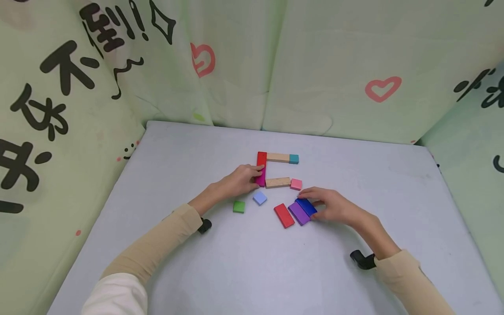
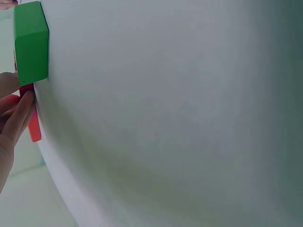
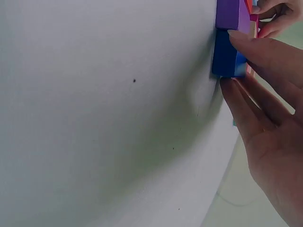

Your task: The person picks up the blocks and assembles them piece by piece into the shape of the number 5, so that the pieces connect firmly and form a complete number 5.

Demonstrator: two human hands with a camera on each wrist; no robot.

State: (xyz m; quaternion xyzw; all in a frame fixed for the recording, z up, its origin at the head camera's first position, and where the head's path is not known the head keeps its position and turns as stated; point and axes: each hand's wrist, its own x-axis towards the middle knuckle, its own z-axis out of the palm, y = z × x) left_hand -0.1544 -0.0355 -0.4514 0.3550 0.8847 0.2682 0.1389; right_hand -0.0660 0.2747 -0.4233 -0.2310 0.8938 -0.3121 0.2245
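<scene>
In the head view my left hand pinches a magenta block at its two sides. That block lies end to end with a red block, forming an upright bar. Two plain wooden blocks, an upper one and a lower one, extend right from the bar, tipped by a teal block and a pink block. My right hand holds a dark blue block between thumb and fingers. A purple block lies flush along the dark blue block's side.
Left of the purple block is another red block. A light blue block and a green block lie nearer the left forearm. A printed curtain stands behind the white table.
</scene>
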